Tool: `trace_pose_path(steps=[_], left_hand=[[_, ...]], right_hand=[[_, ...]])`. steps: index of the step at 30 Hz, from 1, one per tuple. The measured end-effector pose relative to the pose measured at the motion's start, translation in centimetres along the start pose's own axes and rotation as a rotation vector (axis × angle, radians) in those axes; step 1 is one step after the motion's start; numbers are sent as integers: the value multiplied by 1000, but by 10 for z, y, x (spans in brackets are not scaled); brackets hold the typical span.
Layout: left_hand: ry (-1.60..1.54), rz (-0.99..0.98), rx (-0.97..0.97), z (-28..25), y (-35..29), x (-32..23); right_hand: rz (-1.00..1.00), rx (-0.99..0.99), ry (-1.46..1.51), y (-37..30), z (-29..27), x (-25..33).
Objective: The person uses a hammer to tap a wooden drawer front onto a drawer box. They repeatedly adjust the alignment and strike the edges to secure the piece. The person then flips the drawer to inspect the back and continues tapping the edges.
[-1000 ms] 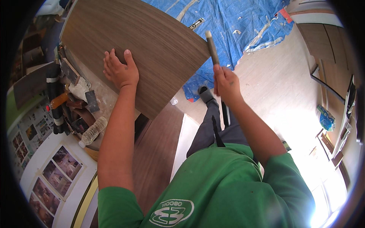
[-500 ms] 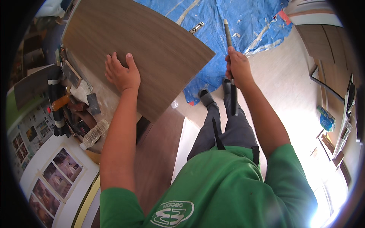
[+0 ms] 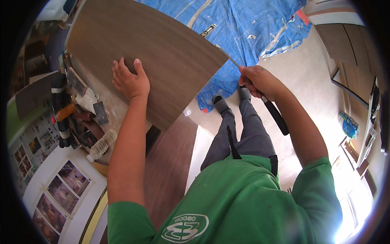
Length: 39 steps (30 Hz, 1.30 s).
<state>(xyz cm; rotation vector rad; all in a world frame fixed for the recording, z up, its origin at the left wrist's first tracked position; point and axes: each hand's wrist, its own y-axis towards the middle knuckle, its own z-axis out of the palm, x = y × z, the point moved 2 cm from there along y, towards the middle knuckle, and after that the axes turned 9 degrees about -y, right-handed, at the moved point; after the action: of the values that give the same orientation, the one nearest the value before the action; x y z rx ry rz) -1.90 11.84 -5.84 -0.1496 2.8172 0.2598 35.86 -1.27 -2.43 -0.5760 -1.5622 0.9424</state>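
Standing off to the side here: the left hand (image 3: pixel 129 81) is pressed flat on the big brown wood-grain laminate panel (image 3: pixel 154 61), fingers spread apart on its face, holding it down where it overhangs the cluttered worktop (image 3: pixel 106 106) and sticks out over the floor. The right hand (image 3: pixel 260 81) has its fingers clamped around a long tool with a black handle and a thin metal blade (image 3: pixel 270 110), tip right at the panel's outer edge. What I'd worry about: only one palm is pinning that sheet, and a lot of it hangs unsupported, so a hard push along the edge could probably make it pivot or slide off the worktop. If the blade skips off the thin edge it could gouge the face, or jump toward the legs and grey shoes (image 3: pixel 221 105) directly underneath. The crumpled blue plastic tarp (image 3: pixel 252 32) on the floor, with pale tape strips across it, looks like a decent slip hazard too. Packaging and labels: a clear plastic water bottle (image 3: pixel 101 144) lies on its side at the near edge of the worktop, with a pale band around it. An orange tube-like thing (image 3: pixel 65 112) sits among dark tools further left. Rows of rectangular photo prints on white sheets (image 3: pixel 61 191) lie at lower left, and a small blue-green packet (image 3: pixel 348 124) sits by the right wall, too small to make out.
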Motion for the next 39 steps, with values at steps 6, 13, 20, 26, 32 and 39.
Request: trace_pose_path(steps=[6,13,20,26,32,39], left_hand=[[-10,-17,-12,-1,-4,1],[-18,-13,15,-3,0,-10],[-21,84,-54,-4,-3,-3],[-19,81,-30,-6,-2,-8],[-17,71,-3,-5,-1,-9],[-26,111,7,-3,0,-5]], right_hand=[[90,83,95,-39,-3,6],[11,50,-98,20,-17,11],[-185,-178,-161,16,-24,-20],[-237,-16,97,18,-26,-27],[-310,12,47,13,-22,-21],[-418,4,-62,7,-19,-28]])
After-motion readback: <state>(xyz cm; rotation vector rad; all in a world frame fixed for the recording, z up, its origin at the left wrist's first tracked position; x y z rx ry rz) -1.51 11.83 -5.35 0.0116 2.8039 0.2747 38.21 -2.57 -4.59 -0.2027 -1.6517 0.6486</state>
